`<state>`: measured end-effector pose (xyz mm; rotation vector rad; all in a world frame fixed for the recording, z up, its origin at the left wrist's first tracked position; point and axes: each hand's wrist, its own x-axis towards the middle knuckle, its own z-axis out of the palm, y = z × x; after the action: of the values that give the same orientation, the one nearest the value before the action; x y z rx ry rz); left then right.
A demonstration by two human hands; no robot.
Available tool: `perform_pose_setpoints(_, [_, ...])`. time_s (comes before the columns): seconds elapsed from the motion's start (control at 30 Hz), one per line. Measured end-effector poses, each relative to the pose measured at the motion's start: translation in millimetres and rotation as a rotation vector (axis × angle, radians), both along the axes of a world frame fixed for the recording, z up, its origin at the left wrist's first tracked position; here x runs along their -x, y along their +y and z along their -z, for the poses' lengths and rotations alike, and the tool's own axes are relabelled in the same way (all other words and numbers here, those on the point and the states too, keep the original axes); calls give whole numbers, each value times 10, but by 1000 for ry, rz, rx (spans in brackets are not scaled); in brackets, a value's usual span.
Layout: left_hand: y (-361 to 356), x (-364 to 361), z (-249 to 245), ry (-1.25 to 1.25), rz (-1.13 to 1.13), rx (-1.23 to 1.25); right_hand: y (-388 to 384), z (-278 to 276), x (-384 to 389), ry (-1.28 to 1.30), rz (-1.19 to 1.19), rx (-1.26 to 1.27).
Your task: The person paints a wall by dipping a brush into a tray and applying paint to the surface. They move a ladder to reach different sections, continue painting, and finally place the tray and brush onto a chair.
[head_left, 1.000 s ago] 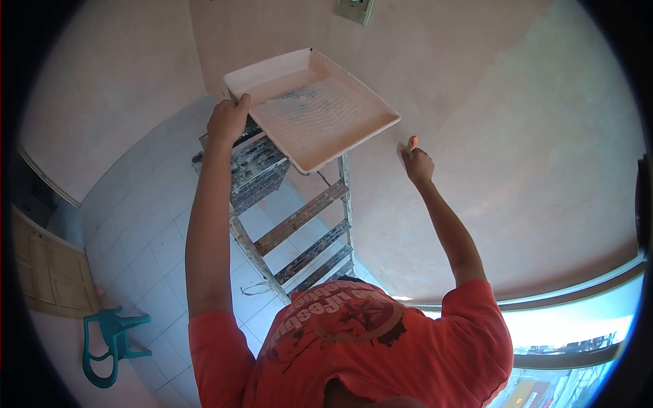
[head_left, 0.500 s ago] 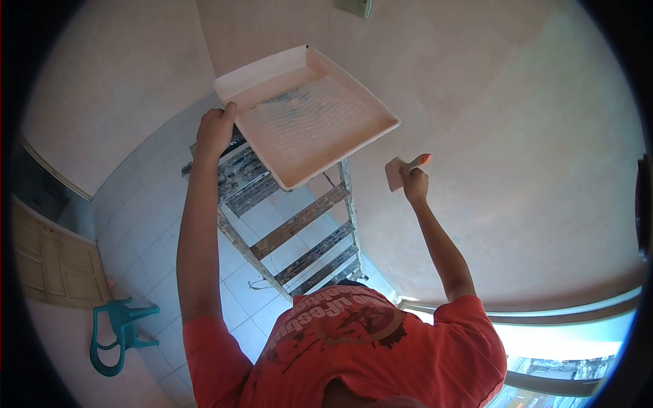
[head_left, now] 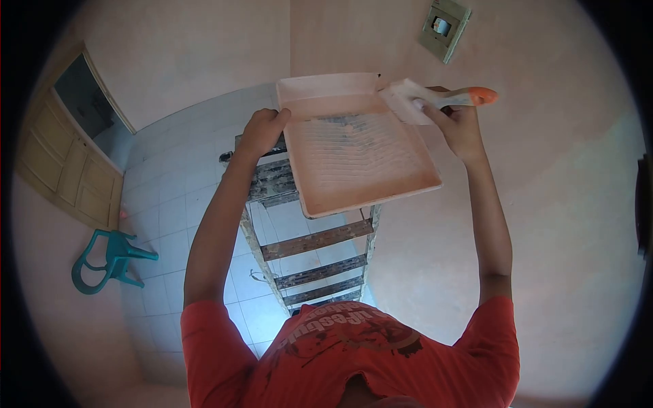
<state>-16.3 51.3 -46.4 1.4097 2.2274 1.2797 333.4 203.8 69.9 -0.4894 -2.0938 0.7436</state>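
A paint tray (head_left: 371,194), coated in pale peach paint with a ribbed slope, is held at its left rim by my left hand (head_left: 264,130), thumb over the edge. My right hand (head_left: 462,132) grips a paintbrush (head_left: 445,96) with a wide pale head and an orange-tipped handle. The brush head overlaps the tray's upper right rim in this view. Below the tray stands a paint-spattered wooden stepladder (head_left: 316,241), its top partly hidden by the tray.
The peach wall (head_left: 544,204) runs along the right, with a box-like fixture (head_left: 445,28) high on it. A green plastic chair (head_left: 117,258) sits on the tiled floor (head_left: 170,211) at left, near a wooden door (head_left: 71,170) and a dark doorway (head_left: 92,102).
My right hand has brought the paintbrush from beside the wall up to the tray's right rim. The view has turned, and the tray now appears farther right and straighter.
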Motion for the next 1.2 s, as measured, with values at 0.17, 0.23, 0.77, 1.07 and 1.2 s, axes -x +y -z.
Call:
perform_pose_setpoints(0.17, [-79,-115,-91,-35,-34,16,177,-73,746,-419,-76,-215])
perform_pose_setpoints(0.23, [-90,-120,-106,-44,-46,28,295,-126,1007,-466,-97,-234])
perform_pose_setpoints(0.77, [-111,-121,-95,0,-14,-4,473,313,1603,-588,-242,-358])
perform_pose_setpoints(1.07, [-155,-190,-187,-50,-37,50,276,242,1547,-657,-238,-261])
perform_pose_setpoints(1.2, [-117,-131,-128,-12,-18,34,269,207,1571,-625,-272,-232])
